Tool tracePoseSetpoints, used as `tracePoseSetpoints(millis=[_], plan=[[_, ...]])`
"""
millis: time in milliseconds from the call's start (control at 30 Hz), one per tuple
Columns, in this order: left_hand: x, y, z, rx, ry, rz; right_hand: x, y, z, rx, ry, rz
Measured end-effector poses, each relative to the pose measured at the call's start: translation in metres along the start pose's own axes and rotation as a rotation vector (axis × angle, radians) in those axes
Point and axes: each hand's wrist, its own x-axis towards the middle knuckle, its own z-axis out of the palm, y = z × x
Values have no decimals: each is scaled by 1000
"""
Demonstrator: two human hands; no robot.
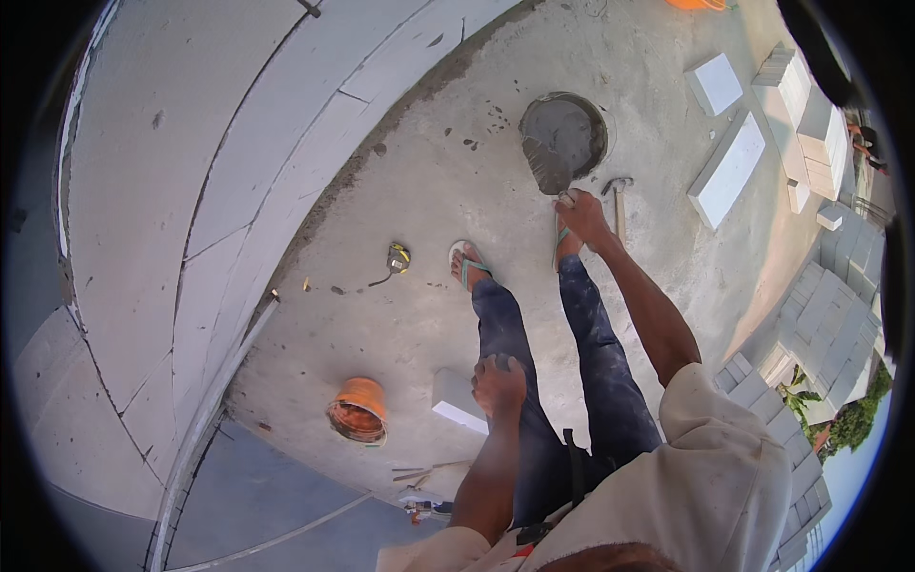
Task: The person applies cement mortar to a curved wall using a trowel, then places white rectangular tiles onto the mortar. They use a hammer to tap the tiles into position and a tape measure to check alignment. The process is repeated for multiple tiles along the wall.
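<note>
My right hand (pixel 586 217) is closed on the handle of a trowel, whose mortar-coated blade (pixel 546 164) lies at the near rim of a round tub (pixel 592 133) of wet grey mortar. A hammer (pixel 620 210) lies on the concrete just right of that hand. My left hand (pixel 498 393) is low over my left thigh, fingers curled around a small dark object (pixel 500 363) that I cannot make out. A white block (pixel 457 397) and an orange bucket (pixel 362 389) stand left of it. A yellow and black tape measure (pixel 397 258) lies left of my feet.
A white block wall (pixel 191 172) curves along the left. Loose white blocks (pixel 726 170) lie at the right, with stacks (pixel 829 315) behind them. An orange container (pixel 694 3) is at the top edge. A partly hidden person (pixel 865 143) is at the far right.
</note>
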Motion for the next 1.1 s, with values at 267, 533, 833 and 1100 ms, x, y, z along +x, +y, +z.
tracePoseSetpoints(millis=[267,533,833,1100], plan=[[16,21,9,93,67,50,131,29,18,-171,225,157],[12,26,13,72,140,113,103,67,14,458,-55,106],[-14,19,11,107,-15,-4,-51,-47,-74,958,-192,-256],[10,26,6,41,-18,-11,-91,-325,-219,986,172,-980]])
